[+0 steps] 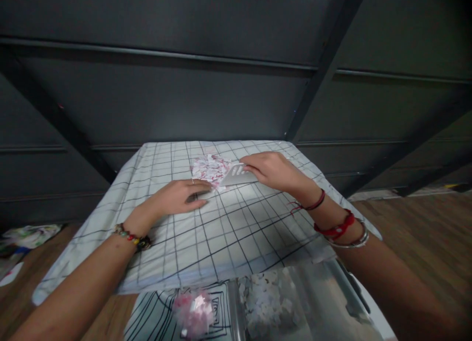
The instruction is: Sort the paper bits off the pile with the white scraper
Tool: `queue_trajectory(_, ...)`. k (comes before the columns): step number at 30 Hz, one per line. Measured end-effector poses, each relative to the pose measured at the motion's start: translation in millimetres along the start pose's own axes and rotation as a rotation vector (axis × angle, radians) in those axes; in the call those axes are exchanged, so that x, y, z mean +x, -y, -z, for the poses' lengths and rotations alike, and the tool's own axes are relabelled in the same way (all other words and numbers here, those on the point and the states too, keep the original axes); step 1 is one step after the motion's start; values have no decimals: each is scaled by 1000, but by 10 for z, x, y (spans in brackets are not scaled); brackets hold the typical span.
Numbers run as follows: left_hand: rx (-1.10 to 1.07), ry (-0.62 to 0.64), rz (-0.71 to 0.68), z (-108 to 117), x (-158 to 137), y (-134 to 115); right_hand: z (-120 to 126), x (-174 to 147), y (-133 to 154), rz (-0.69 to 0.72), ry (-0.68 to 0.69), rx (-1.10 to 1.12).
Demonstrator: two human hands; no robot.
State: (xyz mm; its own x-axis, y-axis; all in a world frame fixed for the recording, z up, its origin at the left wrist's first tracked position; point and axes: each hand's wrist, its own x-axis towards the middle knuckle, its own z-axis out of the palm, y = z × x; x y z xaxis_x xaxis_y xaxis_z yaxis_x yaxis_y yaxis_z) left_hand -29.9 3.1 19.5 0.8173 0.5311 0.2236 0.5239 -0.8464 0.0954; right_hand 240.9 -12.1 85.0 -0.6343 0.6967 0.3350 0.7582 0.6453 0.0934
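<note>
A pile of small white and pink-red scraps (210, 168) lies on the checked cloth (236, 233) in front of me. My right hand (271, 169) grips a flat white slotted piece like a scraper (236, 173), pinched at its right end. Its left edge touches the right side of the pile. Palm down on the cloth, my left hand (184, 194) has its thumb apart from its fingers, and the fingertips reach the pile's near edge. I see nothing held in it.
Close to me stands a clear plastic container (332, 292) with pale scraps in it. Left of it, a pink translucent bundle (195, 311) rests on a black-lined cloth (147, 316). A dark panelled wall (191, 100) rises behind the table. Crumpled items (29, 235) lie on the floor at left.
</note>
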Motion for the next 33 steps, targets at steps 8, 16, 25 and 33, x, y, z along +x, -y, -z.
queue_trajectory(8, -18, 27, 34, -16, 10, 30, -315, 103, -250, 154, -228, -13)
queue_trajectory(16, 10, 35, 17, -30, 67, 3, -360, -65, -272, 289, -412, -84)
queue_trajectory(25, 31, 53, 10, -63, 94, -8, -268, -99, -246, 282, -364, -89)
queue_trajectory(33, 22, 42, 24, -66, 106, -36, -281, -106, -208, 297, -359, -96)
